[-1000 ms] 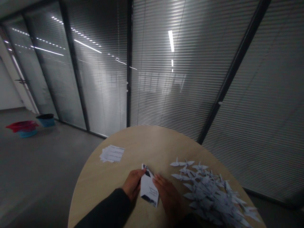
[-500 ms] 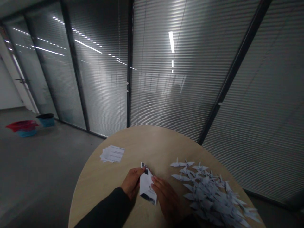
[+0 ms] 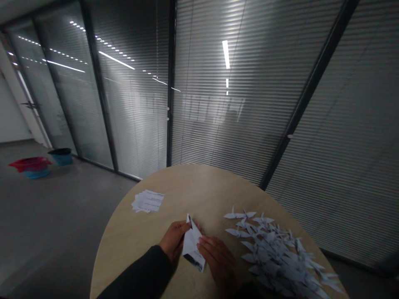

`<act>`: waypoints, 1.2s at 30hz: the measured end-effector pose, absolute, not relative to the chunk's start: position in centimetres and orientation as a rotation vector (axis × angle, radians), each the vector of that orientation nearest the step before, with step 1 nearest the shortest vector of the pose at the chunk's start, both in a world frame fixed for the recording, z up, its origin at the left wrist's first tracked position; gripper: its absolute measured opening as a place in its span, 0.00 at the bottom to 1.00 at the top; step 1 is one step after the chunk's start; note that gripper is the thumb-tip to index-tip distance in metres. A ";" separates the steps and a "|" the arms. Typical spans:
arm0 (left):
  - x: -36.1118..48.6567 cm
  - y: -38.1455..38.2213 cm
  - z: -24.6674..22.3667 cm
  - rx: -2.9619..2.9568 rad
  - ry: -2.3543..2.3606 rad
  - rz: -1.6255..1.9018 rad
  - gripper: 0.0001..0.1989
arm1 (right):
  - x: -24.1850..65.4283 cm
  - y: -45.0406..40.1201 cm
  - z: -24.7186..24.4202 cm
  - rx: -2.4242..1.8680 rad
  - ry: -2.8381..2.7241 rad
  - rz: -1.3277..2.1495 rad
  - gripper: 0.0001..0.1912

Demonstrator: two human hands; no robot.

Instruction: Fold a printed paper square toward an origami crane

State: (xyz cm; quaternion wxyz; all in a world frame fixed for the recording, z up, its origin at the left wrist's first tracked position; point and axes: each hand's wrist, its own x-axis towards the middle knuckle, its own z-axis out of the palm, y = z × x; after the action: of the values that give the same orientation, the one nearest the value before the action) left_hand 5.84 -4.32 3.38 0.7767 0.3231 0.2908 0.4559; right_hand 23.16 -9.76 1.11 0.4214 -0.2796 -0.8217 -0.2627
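A folded white printed paper (image 3: 192, 246) stands on its point between my hands, near the front of a round pale wood table (image 3: 199, 185). My left hand (image 3: 174, 240) pinches its upper left edge. My right hand (image 3: 217, 259) lies against its right side, with the fingertips on the fold. To the right of my right hand lies a large heap of white origami paper cranes (image 3: 274, 257). A small stack of printed paper sheets (image 3: 147, 201) sits further back on the left, away from both hands.
The table's curved edge runs close around the work, with a grey floor beyond it. Glass partitions with slatted blinds (image 3: 218, 104) stand behind the table. A red tub on a blue tub (image 3: 31, 166) and a blue bin with a black rim (image 3: 60, 156) stand far left.
The paper's top has opened into a sharper point. My right hand has shifted slightly left and closer against the paper, and my left hand stays on its upper edge.
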 end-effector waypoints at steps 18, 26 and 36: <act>6.1 -4.2 3.3 0.723 0.643 1.003 0.16 | 23.2 -9.2 0.1 -0.748 -2.048 -0.663 0.13; 5.8 -3.9 2.3 0.859 0.778 1.031 0.21 | 22.9 -9.4 0.6 -0.745 -2.066 -0.615 0.12; 5.7 -4.2 2.9 0.854 0.746 1.025 0.21 | 23.3 -9.3 -0.1 -0.767 -2.071 -0.581 0.14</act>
State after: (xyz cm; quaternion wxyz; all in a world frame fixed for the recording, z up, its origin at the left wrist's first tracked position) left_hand 5.67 -4.21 2.89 0.7219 0.3866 0.3378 0.4639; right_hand 23.33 -9.32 -0.15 0.4161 -0.3056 -0.8246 -0.2315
